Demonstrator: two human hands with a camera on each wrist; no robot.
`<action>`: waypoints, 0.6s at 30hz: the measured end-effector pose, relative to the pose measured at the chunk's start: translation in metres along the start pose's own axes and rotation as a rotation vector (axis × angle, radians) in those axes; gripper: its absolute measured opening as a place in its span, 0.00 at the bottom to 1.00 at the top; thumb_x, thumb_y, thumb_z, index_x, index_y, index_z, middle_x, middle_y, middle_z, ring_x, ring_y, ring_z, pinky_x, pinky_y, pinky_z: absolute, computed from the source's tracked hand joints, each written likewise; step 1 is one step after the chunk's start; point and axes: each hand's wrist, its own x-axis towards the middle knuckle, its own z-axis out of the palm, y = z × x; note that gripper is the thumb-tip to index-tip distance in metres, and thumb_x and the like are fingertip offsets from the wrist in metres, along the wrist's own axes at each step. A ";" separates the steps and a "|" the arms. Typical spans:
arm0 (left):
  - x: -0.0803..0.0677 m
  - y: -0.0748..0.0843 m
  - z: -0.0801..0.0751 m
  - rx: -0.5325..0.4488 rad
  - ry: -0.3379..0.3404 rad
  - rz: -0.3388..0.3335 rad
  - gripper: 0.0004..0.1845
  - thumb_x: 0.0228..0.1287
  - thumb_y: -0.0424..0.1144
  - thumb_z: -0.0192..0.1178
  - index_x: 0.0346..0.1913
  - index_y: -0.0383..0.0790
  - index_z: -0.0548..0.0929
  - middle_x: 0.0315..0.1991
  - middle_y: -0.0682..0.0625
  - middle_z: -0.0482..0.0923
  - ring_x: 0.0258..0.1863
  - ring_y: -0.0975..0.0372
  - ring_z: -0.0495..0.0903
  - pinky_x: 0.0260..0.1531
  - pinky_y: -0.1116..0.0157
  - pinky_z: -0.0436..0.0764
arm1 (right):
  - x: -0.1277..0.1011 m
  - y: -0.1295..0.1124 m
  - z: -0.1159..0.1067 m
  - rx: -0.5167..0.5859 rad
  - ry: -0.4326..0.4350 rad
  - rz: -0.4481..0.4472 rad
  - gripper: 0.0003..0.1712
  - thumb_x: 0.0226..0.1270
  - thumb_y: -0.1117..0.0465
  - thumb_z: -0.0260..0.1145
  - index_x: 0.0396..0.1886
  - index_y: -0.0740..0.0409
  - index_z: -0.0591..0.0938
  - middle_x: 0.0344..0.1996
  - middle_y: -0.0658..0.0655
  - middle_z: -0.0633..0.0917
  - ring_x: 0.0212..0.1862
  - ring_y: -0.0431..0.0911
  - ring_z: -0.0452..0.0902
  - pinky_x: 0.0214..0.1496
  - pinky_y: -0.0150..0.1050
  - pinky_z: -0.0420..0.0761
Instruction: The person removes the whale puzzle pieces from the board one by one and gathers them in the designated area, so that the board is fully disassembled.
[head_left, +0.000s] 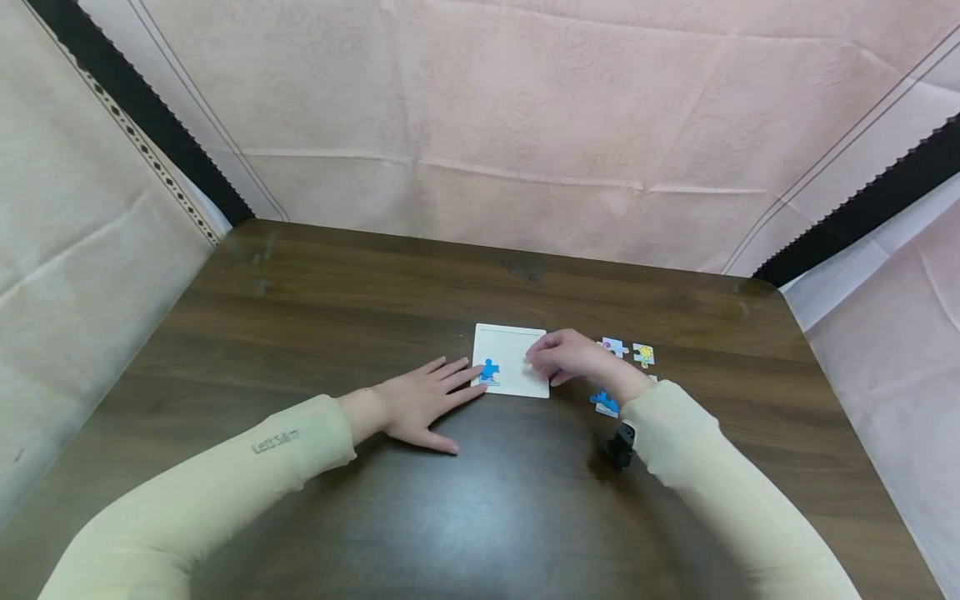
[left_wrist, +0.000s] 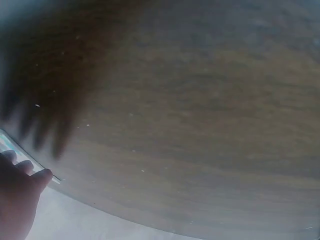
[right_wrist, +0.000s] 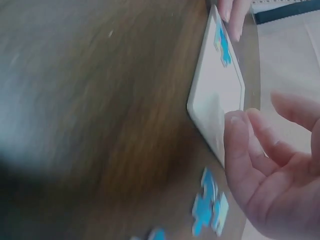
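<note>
A white square puzzle tray (head_left: 512,340) lies on the table, with a blue jigsaw piece (head_left: 489,370) at its lower left corner. My left hand (head_left: 423,402) lies flat with spread fingers, the fingertips on the tray's left edge. Over the tray's right side is my right hand (head_left: 573,354), its fingers bent and thumb near the index finger. In the right wrist view, the right hand's thumb and index fingertips (right_wrist: 236,120) come together; whether a piece is between them is hidden. Blue jigsaw pieces (right_wrist: 204,207) lie just below that hand.
To the right of the tray are more loose pieces: a blue one (head_left: 604,403), a light one (head_left: 615,347) and a yellow-patterned one (head_left: 643,354). The right forearm partly covers this group. Pale cloth (head_left: 525,108) hangs behind the brown wooden table (head_left: 375,275).
</note>
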 end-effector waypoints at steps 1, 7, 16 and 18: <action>-0.001 -0.001 0.000 -0.007 -0.001 -0.003 0.47 0.57 0.74 0.41 0.74 0.55 0.43 0.76 0.53 0.35 0.76 0.55 0.37 0.73 0.51 0.45 | 0.002 -0.003 0.003 0.002 0.001 0.000 0.18 0.66 0.55 0.60 0.50 0.61 0.80 0.39 0.58 0.84 0.35 0.43 0.78 0.39 0.36 0.83; -0.003 -0.002 0.001 -0.031 -0.008 -0.015 0.47 0.57 0.73 0.42 0.74 0.54 0.45 0.76 0.53 0.37 0.76 0.55 0.38 0.73 0.51 0.45 | 0.007 -0.015 0.018 0.066 -0.015 0.009 0.20 0.67 0.54 0.59 0.55 0.59 0.76 0.51 0.63 0.81 0.47 0.49 0.82 0.45 0.39 0.83; 0.000 -0.003 0.000 -0.040 -0.014 -0.025 0.47 0.56 0.74 0.42 0.74 0.54 0.46 0.76 0.52 0.40 0.76 0.56 0.41 0.73 0.52 0.46 | 0.012 -0.024 0.031 0.196 -0.056 -0.008 0.22 0.69 0.58 0.56 0.58 0.63 0.73 0.54 0.66 0.79 0.52 0.52 0.80 0.47 0.39 0.82; 0.000 -0.003 -0.001 -0.042 -0.014 -0.023 0.47 0.56 0.74 0.42 0.74 0.54 0.47 0.76 0.52 0.40 0.76 0.56 0.42 0.73 0.52 0.46 | 0.013 -0.025 0.033 0.204 -0.060 -0.007 0.21 0.69 0.58 0.55 0.58 0.64 0.73 0.54 0.66 0.79 0.51 0.50 0.80 0.47 0.38 0.83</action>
